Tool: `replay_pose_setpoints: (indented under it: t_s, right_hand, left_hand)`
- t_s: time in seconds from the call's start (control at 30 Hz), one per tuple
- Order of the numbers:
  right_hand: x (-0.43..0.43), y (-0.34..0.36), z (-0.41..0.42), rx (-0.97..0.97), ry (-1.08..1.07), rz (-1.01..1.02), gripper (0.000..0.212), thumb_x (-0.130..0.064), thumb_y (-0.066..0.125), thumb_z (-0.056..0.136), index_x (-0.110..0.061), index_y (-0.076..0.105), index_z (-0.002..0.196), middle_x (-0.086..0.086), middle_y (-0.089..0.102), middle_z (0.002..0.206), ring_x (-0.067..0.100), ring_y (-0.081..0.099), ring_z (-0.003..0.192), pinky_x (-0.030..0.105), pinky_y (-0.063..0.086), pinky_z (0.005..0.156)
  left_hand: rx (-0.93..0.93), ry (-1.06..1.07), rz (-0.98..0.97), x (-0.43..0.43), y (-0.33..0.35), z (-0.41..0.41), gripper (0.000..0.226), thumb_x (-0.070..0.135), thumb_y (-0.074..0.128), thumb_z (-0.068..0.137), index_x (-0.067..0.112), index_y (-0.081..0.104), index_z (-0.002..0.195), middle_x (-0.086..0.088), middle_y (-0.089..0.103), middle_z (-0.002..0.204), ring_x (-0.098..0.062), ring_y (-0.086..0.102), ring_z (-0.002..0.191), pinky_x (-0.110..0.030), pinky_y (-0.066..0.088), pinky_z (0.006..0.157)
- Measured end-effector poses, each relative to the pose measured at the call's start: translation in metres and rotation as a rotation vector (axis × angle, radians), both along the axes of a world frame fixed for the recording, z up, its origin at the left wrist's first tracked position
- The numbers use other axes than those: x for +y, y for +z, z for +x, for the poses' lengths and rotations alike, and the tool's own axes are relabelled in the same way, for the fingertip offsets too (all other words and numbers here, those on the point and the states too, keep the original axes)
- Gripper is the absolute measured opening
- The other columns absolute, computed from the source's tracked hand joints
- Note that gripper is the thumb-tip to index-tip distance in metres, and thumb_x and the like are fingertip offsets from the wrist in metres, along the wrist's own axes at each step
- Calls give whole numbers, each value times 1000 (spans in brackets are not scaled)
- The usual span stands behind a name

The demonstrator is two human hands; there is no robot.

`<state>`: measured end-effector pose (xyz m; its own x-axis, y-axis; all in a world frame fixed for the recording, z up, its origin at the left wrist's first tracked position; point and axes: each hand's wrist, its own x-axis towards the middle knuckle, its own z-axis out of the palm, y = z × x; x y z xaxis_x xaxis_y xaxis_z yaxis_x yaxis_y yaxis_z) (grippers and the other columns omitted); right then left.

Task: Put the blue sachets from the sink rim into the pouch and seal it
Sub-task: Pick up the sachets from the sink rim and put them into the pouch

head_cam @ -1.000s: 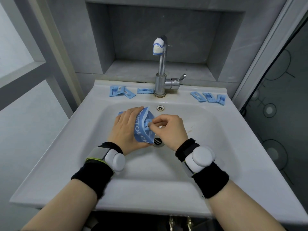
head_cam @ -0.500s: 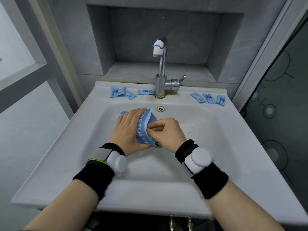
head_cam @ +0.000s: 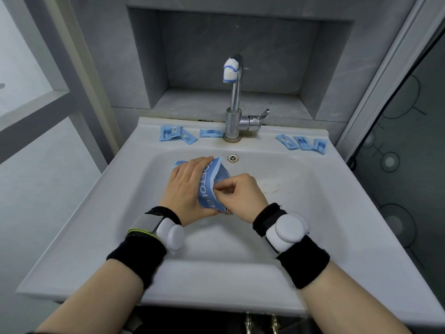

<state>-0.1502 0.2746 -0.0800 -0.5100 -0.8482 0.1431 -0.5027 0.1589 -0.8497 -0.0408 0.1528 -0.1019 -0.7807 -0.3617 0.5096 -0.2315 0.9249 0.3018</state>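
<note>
The pouch is blue with large white lettering, bent and curved, and sits over the basin in front of the tap, just above the drain. Six small blue sachets lie flat on the back rim. Left of the tap are three: two overlapping ones and a single one close beside the tap base. Right of the tap, three more lie in a row, edges touching.
</note>
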Motion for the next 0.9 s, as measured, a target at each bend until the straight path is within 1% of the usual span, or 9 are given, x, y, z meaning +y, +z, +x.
replay_pose_setpoints:
  t_s: [0.17,0.3,0.5,0.6,0.77,0.9]
  right_hand:
    - [1,1,-1,-10,3,30,17,-14,65,83,-14,77,94,0,76,91,10,70,84,33,58,82]
    - [1,1,0,0,7,50,18,-15,64,84,-14,77,95,1,76,92,12,70,85,35,57,82]
    - [2,2,-2,-1,-8,19,14,-18,67,80,-18,78,88,-4,76,86,6,68,80,25,56,77]
    - [2,1,-2,-2,-1,25,12,-19,69,79,-19,79,87,-5,76,84,5,67,79,22,55,75]
    - [2,0,-3,19,-2,47,11,-20,71,77,-19,79,84,-4,76,82,7,68,78,26,56,75]
    - [1,0,-2,22,-7,67,12,-18,68,79,-19,79,83,-1,76,79,11,69,73,32,58,72]
  left_hand:
    - [-4,-6,0,-1,-1,0,111,73,72,52,16,35,140,-2,47,134,-19,43,124,-32,26,106]
    - [-2,-10,-4,-2,-1,0,111,74,72,52,17,35,140,-2,48,134,-18,43,124,-33,27,106]
    - [-3,-15,-18,0,0,0,112,70,75,52,13,37,140,-4,48,134,-22,44,125,-37,30,106]
    - [-10,-11,-22,1,1,1,112,68,78,51,12,38,140,-5,49,135,-23,45,125,-39,31,106]
    - [-30,-11,-20,1,2,1,113,70,76,51,13,36,141,-5,48,136,-24,44,126,-40,31,107]
    - [-30,-17,-17,1,2,1,113,71,76,51,15,36,141,-5,48,136,-24,44,126,-43,33,107]
